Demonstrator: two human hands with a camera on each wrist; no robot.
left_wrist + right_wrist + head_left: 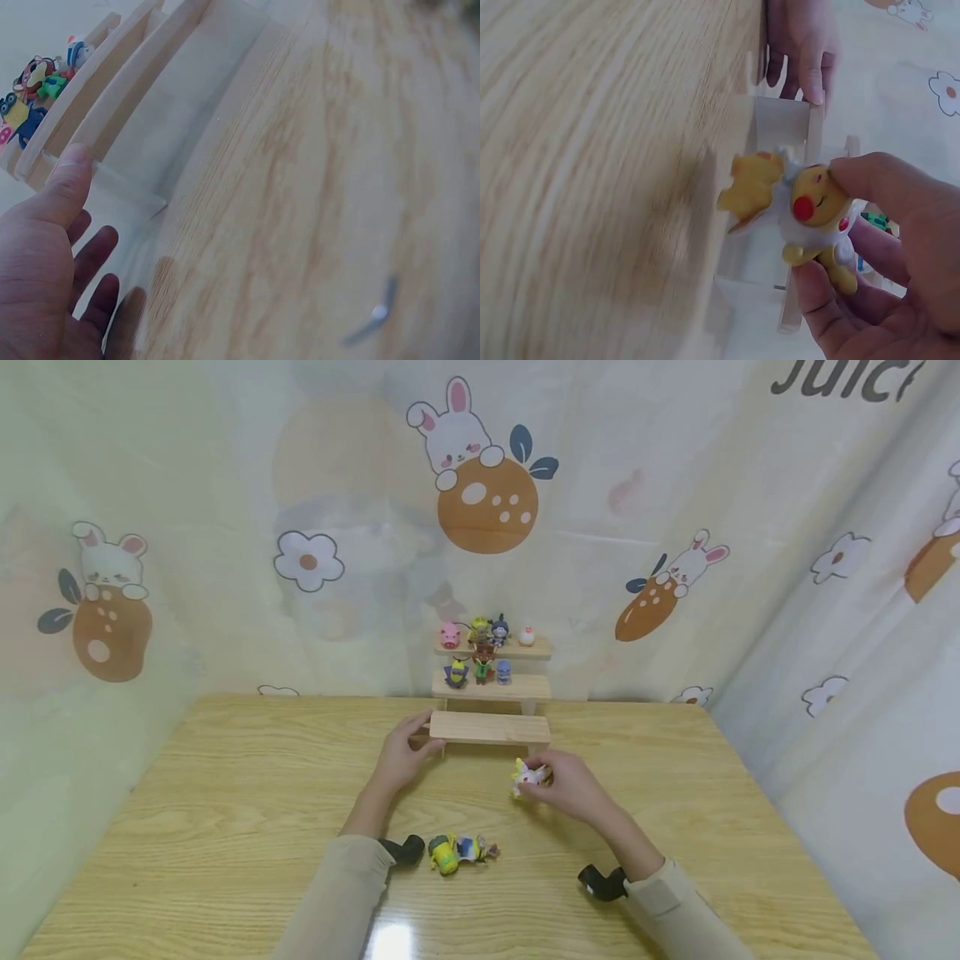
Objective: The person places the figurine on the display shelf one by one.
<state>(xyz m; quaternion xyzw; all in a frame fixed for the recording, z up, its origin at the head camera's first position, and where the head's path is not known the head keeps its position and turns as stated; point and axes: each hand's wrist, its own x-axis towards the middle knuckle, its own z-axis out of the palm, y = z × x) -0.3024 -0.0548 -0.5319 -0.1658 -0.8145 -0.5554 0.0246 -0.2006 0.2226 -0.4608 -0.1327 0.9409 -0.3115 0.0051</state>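
Observation:
My right hand pinches a yellow-and-white toy figurine between thumb and fingers, in front of the stand's right side. The figurine has a yellow face with a red cheek, a white hooded body and a yellow tail. At the left end of the three-step wooden stand is my left hand, its thumb against the lowest step and its other fingers loosely extended in the left wrist view. No figurine stands on that lowest step.
Several small figurines, including a pink pig and a white chick-like one, line the top step. A fox figurine stands among others on the middle step. Yellow figurines lie on the table between the forearms. A printed curtain hangs behind.

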